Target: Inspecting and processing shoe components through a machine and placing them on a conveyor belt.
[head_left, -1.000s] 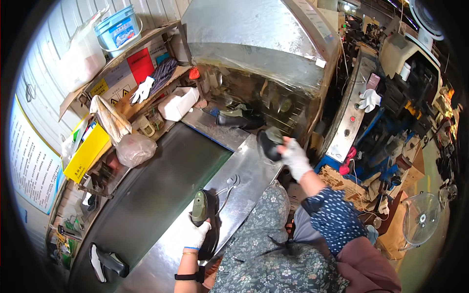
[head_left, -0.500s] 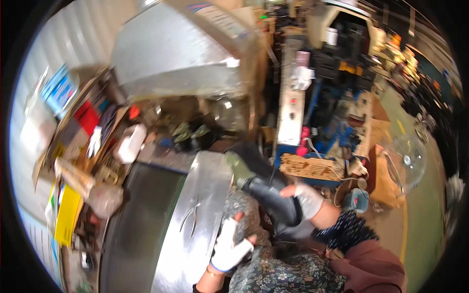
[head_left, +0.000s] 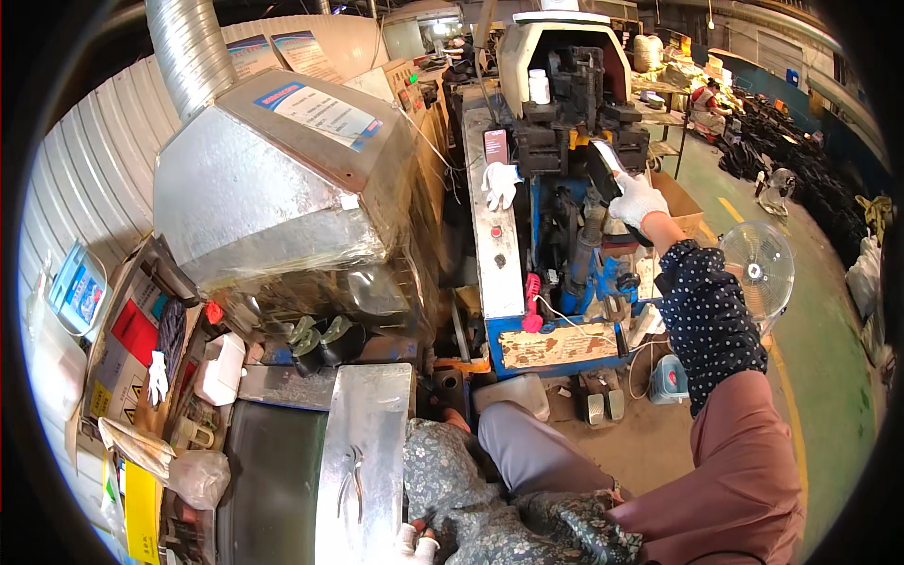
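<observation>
My right hand (head_left: 637, 200), in a white glove with bare fingertips, reaches forward to the dark machine (head_left: 579, 113). Its fingers are closed on a black boot (head_left: 601, 177), seen partly, with a pale strip along its upper edge. The rest of the boot is hidden by the hand and blurs into the machine's dark parts. Low in the picture, my left hand (head_left: 416, 546) is cut off by the lower edge; its gloved fingers look apart with nothing in them. It is beside a shiny metal plate (head_left: 367, 424), on which pliers (head_left: 351, 485) lie.
A big metal hood (head_left: 273, 188) stands at left, with dark boots (head_left: 325, 344) below it. A dark conveyor belt (head_left: 268, 480) runs beside the plate. A white glove (head_left: 500, 185) lies on the control panel (head_left: 490, 245). A fan (head_left: 756, 268) and blue bucket (head_left: 669, 379) stand at right.
My right hand has carried the boot from near my lap forward to the machine. My left hand has dropped toward the lower edge. The view has shifted to show more of the machine.
</observation>
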Available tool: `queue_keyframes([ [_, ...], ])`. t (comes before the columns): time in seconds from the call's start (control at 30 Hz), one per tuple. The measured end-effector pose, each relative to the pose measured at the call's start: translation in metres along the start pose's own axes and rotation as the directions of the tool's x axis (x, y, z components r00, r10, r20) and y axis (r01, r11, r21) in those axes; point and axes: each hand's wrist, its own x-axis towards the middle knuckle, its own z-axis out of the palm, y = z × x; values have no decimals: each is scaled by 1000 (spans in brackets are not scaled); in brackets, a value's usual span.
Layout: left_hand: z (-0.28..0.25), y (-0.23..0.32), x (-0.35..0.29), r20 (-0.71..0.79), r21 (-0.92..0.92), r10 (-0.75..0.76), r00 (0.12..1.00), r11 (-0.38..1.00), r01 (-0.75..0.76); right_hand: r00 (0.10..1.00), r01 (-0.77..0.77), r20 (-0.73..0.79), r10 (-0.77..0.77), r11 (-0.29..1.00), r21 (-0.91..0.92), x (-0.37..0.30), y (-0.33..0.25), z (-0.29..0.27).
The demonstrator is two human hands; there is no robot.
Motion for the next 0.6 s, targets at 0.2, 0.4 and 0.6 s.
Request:
queue_keyframes([
  [0.2, 30, 21, 2, 26, -42, 2, 1000, 999, -1, 990, 97, 117, -75, 976, -195, -17, -9, -8],
  [0.4, 36, 12, 8, 40, 56, 10, 999, 998, -12, 988, 153, 48, -148, 978, -139, -35, -8, 22],
  [0.6, 38, 17, 0, 42, 34, 13, 999, 999, -14, 990, 140, 8, -140, 983, -115, -28, -3, 31],
])
